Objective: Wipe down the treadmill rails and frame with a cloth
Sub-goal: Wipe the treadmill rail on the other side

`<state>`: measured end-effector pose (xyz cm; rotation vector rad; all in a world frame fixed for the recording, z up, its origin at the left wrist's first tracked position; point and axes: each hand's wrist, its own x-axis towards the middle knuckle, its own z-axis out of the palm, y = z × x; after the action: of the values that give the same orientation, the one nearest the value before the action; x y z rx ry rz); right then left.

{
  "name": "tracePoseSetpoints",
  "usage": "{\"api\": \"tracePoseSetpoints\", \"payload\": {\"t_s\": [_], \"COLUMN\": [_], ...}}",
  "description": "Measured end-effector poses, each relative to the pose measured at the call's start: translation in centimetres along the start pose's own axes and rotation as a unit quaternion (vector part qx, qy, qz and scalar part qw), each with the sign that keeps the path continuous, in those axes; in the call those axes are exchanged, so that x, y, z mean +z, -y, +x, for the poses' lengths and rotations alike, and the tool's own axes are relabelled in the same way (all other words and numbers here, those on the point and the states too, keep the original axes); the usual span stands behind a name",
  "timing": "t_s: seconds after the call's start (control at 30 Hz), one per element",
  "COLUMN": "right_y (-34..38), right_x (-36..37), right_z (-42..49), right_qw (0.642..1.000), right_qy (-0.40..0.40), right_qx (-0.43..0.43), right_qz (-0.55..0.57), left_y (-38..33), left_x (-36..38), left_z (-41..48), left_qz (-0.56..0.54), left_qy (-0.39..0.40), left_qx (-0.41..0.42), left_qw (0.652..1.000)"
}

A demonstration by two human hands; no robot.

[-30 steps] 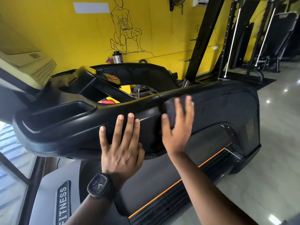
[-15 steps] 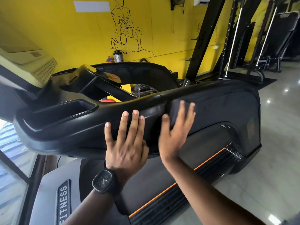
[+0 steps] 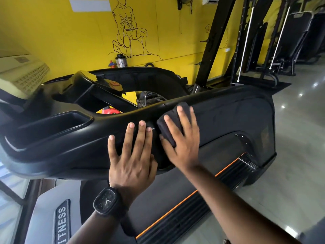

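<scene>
Black plastic treadmill rail (image 3: pixel 228 106)
Your right hand (image 3: pixel 182 143) presses the dark folded cloth (image 3: pixel 163 128), fingers (image 3: pixel 185 120) straight; left hand (image 3: pixel 131 161) flat, empty.

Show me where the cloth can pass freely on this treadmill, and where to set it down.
Pass: the bare side panel right of the cloth, below the top rail. Set down: the recessed tray left of the left hand. Crowded: mid-rail, where the left hand lies flat beside the right hand pressing the cloth.
</scene>
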<state>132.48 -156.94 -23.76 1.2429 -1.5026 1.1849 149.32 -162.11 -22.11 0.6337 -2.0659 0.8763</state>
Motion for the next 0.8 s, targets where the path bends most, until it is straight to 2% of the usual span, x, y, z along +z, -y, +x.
{"api": "tracePoseSetpoints", "payload": {"t_s": [0.03, 0.07, 0.1, 0.13, 0.17, 0.2, 0.23, 0.27, 0.3, 0.33, 0.4, 0.43, 0.47, 0.5, 0.53, 0.57, 0.6, 0.63, 0.67, 0.73, 0.77, 0.8], "right_y": [-1.5, -2.5, -3.0, -2.6, -1.3, 0.2, 1.7, 2.6, 3.1, 2.7, 0.1, -1.1, -2.1, -2.3, -1.6, -0.2, 1.2, 2.3, 2.9, 1.9, 0.3, -1.6], "right_x": [-0.2, -0.2, 0.1, 0.5, 0.8, 1.2, 1.5, 1.7, 1.6, 1.4, 0.8, 0.9, 1.1, 1.4, 1.6, 1.8, 2.2, 2.3, 2.2, 1.5, 0.9, 0.5], "right_z": [0.6, 1.0, 1.1, 0.8, 0.5, 0.1, -0.6, -1.5, -2.5, -3.2, -2.9, -3.0, -3.1, -3.4, -3.7, -3.8, -3.9, -3.9, -4.0, -3.9, -3.2, -2.4], "right_qw": [0.999, 1.000, 0.996, 0.972, 0.918, 0.869, 0.859, 0.897, 0.943, 0.975, 0.997, 0.998, 0.996, 0.984, 0.951, 0.901, 0.865, 0.863, 0.897, 0.979, 0.996, 1.000], "right_qy": [0.002, -0.016, -0.054, -0.108, -0.155, -0.174, -0.163, -0.128, -0.079, -0.041, -0.019, -0.021, -0.037, -0.068, -0.106, -0.136, -0.151, -0.144, -0.116, -0.041, -0.020, -0.012], "right_qx": [-0.035, -0.008, 0.075, 0.203, 0.350, 0.446, 0.468, 0.409, 0.309, 0.207, 0.068, 0.050, 0.080, 0.161, 0.284, 0.400, 0.464, 0.468, 0.410, 0.188, 0.085, 0.019], "right_qz": [-0.008, -0.004, 0.015, 0.054, 0.102, 0.128, 0.128, 0.111, 0.091, 0.069, 0.030, 0.018, 0.019, 0.037, 0.069, 0.100, 0.118, 0.122, 0.116, 0.068, 0.036, 0.014], "left_y": [-0.2, -0.4, -0.6, -0.8, -0.9, -1.1, -1.2, -1.3, -1.2, -1.2, -1.2, -1.3, -1.3, -1.4, -1.5, -1.5, -1.7, -1.8, -2.0, -2.1, -2.2, -2.3], "left_x": [0.0, 0.0, 0.0, 0.0, 0.1, 0.2, 0.3, 0.4, 0.6, 0.7, 0.8, 0.8, 0.7, 0.7, 0.7, 0.8, 0.8, 0.9, 0.9, 1.0, 1.1, 1.0], "left_z": [0.2, 0.3, 0.6, 0.7, 0.9, 0.9, 1.0, 1.0, 1.0, 1.0, 0.9, 0.9, 0.9, 1.0, 1.0, 1.0, 1.0, 1.1, 1.2, 1.3, 1.3, 1.4], "left_qz": [-0.004, -0.007, -0.009, -0.006, -0.003, 0.000, 0.003, 0.006, 0.010, 0.014, 0.018, 0.017, 0.018, 0.019, 0.020, 0.020, 0.018, 0.017, 0.016, 0.016, 0.014, 0.010], "left_qy": [0.001, 0.003, 0.006, 0.008, 0.010, 0.011, 0.012, 0.011, 0.008, 0.005, 0.005, 0.007, 0.008, 0.006, 0.005, 0.003, 0.003, 0.003, 0.003, 0.004, 0.006, 0.010], "left_qx": [0.002, 0.004, 0.006, 0.007, 0.007, 0.006, 0.005, 0.006, 0.007, 0.007, 0.008, 0.010, 0.011, 0.011, 0.010, 0.008, 0.007, 0.007, 0.008, 0.009, 0.008, 0.007], "left_qw": [1.000, 1.000, 1.000, 1.000, 1.000, 1.000, 1.000, 1.000, 1.000, 1.000, 1.000, 1.000, 1.000, 1.000, 1.000, 1.000, 1.000, 1.000, 1.000, 1.000, 1.000, 1.000]}}
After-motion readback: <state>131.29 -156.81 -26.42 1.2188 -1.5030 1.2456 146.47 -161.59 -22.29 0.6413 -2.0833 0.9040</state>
